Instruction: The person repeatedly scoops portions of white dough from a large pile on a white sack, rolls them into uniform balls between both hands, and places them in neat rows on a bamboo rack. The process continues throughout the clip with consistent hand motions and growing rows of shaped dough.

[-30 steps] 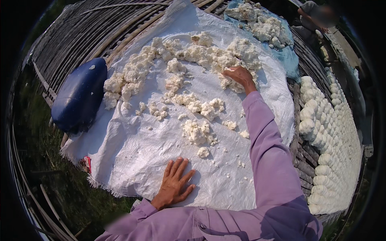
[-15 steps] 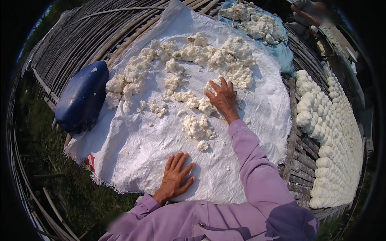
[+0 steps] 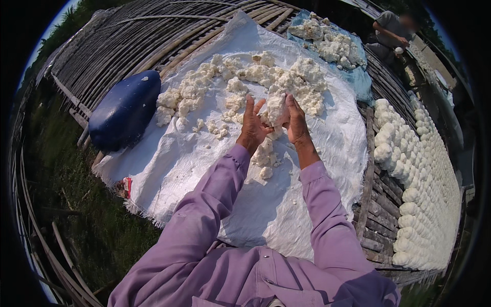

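My left hand (image 3: 251, 127) and my right hand (image 3: 297, 124) are raised over the sheet, palms facing each other. Between them is a crumbly white clump of dough-like mash (image 3: 277, 108). The right palm and fingers press along its right side. On the other side, the left hand's lower fingers reach to its base, while its upper fingers point up and stand a little apart from it. More of the loose white mash (image 3: 189, 92) lies in an arc just beyond my hands. A smaller heap (image 3: 263, 156) sits below my wrists on the white woven sheet (image 3: 194, 169).
A dark blue rounded container (image 3: 123, 112) rests at the sheet's left edge on a slatted pole platform (image 3: 133, 38). Rows of white balls (image 3: 419, 189) cover the right side. Light blue sheeting (image 3: 358, 77) bears more mash at far right, near another person (image 3: 391, 33).
My left hand has lifted off the sheet's near part and moved forward to meet the right. The right hand has risen from the pile, and a clump is now between the two.
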Tool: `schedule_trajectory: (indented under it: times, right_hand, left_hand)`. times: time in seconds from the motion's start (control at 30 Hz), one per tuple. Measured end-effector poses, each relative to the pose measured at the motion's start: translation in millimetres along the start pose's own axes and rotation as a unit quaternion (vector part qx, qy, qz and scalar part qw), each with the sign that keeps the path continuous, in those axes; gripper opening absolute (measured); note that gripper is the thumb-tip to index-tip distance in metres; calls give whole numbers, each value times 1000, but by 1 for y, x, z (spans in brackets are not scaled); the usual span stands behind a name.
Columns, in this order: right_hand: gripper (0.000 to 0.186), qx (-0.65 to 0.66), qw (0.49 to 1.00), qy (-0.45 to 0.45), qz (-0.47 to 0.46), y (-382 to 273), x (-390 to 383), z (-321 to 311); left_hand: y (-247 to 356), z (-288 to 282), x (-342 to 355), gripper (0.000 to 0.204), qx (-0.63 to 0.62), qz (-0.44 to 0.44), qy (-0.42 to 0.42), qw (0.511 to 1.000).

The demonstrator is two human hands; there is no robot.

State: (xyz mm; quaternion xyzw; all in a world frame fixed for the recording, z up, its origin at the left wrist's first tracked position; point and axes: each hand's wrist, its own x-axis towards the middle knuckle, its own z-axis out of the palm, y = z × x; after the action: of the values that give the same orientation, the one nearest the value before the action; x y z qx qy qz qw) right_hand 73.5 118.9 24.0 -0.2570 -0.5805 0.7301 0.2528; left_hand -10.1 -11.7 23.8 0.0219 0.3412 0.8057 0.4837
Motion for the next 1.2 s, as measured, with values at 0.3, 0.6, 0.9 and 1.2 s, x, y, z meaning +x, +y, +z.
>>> schedule_trajectory:
  times: [0.3, 0.6, 0.9, 1.2]
  right_hand:
    - [54, -505, 778, 31, -373, -49, -18, 48]
    - [57, -441, 866, 40, -232, -29, -54, 33]
    - [42, -478, 837, 15, -267, -55, -73, 39]
    - [44, -353, 873, 31, -334, -63, -128, 18]
  left_hand:
    - [-8, 0, 18, 69, -138, 4, -99, 985]
    - [-34, -16, -11, 87, -134, 50, -32, 989]
    - [-19, 8, -48, 93, -93, 13, -94, 991]
    - [-51, 6, -63, 89, -134, 3, -78, 988]
